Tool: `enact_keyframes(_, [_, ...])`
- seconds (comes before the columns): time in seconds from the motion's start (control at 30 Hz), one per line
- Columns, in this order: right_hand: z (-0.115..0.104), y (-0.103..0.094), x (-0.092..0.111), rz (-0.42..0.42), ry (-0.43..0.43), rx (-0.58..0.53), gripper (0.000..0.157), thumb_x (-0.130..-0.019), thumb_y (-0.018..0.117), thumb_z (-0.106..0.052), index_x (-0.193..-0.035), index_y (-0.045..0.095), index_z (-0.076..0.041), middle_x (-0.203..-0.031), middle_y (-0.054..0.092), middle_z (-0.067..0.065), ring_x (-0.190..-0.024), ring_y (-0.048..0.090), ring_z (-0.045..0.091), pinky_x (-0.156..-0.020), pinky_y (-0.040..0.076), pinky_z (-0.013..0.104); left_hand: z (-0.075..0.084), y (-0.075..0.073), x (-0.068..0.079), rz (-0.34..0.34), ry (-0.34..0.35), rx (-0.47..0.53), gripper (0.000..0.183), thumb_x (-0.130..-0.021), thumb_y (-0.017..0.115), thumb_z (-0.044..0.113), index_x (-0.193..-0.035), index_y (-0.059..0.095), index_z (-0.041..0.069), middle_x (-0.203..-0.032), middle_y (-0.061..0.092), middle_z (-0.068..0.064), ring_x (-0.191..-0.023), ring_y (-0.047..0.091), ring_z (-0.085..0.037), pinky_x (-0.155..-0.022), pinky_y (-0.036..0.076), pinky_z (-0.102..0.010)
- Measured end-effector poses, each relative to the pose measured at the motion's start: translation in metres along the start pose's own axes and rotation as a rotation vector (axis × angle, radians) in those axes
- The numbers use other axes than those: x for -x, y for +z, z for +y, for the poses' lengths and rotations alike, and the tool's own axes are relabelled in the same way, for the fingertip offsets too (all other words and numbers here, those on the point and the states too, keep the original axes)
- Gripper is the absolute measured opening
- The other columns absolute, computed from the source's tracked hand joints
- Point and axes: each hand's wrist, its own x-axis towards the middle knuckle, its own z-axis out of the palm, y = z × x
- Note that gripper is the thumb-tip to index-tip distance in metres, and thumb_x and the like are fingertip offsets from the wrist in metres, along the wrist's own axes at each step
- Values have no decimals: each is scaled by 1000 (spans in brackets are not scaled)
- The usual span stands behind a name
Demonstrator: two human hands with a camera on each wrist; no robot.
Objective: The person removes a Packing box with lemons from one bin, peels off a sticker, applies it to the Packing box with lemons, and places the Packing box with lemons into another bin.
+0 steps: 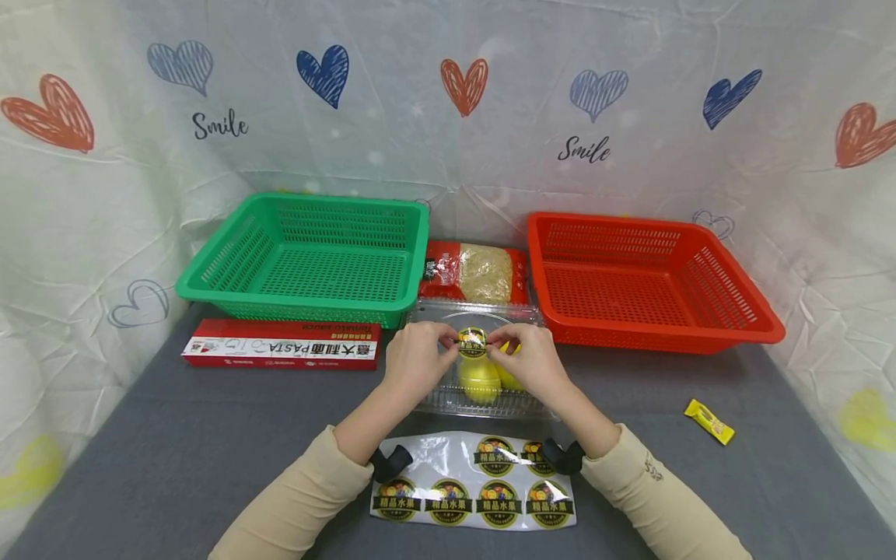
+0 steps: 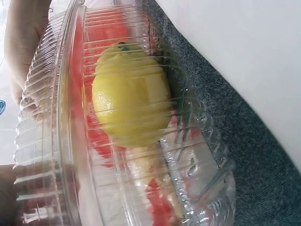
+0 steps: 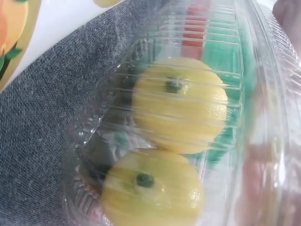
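Note:
Both hands meet over a clear plastic box (image 1: 448,400) at the middle of the table. The left hand (image 1: 416,354) and the right hand (image 1: 535,359) pinch opposite edges of a round black-and-gold fruit sticker (image 1: 472,342) between thumb and fingers, at the lid. Inside the box lie yellow fruits (image 1: 480,381), seen through the ribbed plastic; the right wrist view shows two yellow fruits (image 3: 178,106) with dark green stem ends. One yellow fruit (image 2: 131,94) shows in the left wrist view. Nearer the person lies a white sheet of the same stickers (image 1: 448,459).
A green basket (image 1: 301,307) stands back left and a red basket (image 1: 644,338) back right. Between them lies a red-and-clear food bag (image 1: 483,272). A red pasta box (image 1: 280,344) sits before the green basket, and a small yellow packet (image 1: 709,421) lies at right.

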Motion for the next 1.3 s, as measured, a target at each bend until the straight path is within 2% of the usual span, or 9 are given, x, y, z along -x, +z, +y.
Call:
enact_keyframes(0.23, [-1,0,-1,-29,-5,65,11,-76,72,-8,-86,73,-6,-74,65,0,-59,52,11,-54,43,25,0,1,-1,-3,26,-70,13,-76,74,23,-88,75,16,-76,65,3,-61,59,-15,-40,35,-21])
enact_keyframes(0.43, [-3,1,-3,-91,-30,166,26,-76,75,-23,-98,73,-8,-72,61,1,-54,41,11,-49,35,24,0,2,-3,-36,54,-124,22,-75,74,33,-93,75,20,-72,57,4,-56,52,-11,-38,33,-20])
enact_keyframes(0.63, [-4,-1,-4,-124,-54,163,37,-75,75,-30,-104,71,-8,-70,57,4,-56,39,12,-49,32,25,-1,-1,-4,-68,71,-143,28,-74,74,39,-96,74,22,-72,55,5,-56,50,-9,-38,34,-21])
enact_keyframes(0.8, [-3,-4,-3,-114,-62,134,30,-76,76,-22,-101,72,-7,-69,56,2,-55,41,12,-49,36,24,-3,-4,-5,-69,50,-104,21,-75,75,32,-93,75,21,-73,56,3,-60,53,-11,-41,36,-21])
enact_keyframes(0.97, [1,-6,-3,-74,-48,87,17,-75,75,-13,-91,74,-6,-73,62,2,-59,49,12,-53,41,24,-4,-5,-4,-57,20,-52,12,-76,75,24,-87,76,19,-73,58,2,-65,56,-13,-45,39,-23])
enact_keyframes(1.13, [5,-6,-1,-48,-47,54,8,-75,75,-10,-81,75,-4,-75,64,3,-62,53,13,-54,43,23,-6,-4,-2,-28,36,-6,9,-76,75,19,-83,76,14,-72,58,1,-66,56,-14,-49,42,-24])
enact_keyframes(1.3, [5,-6,0,-37,-49,48,6,-74,75,-10,-78,74,-5,-72,63,1,-62,53,12,-55,44,23,-8,-4,0,-2,62,8,8,-75,76,17,-81,76,12,-68,56,1,-63,54,-14,-50,42,-24])
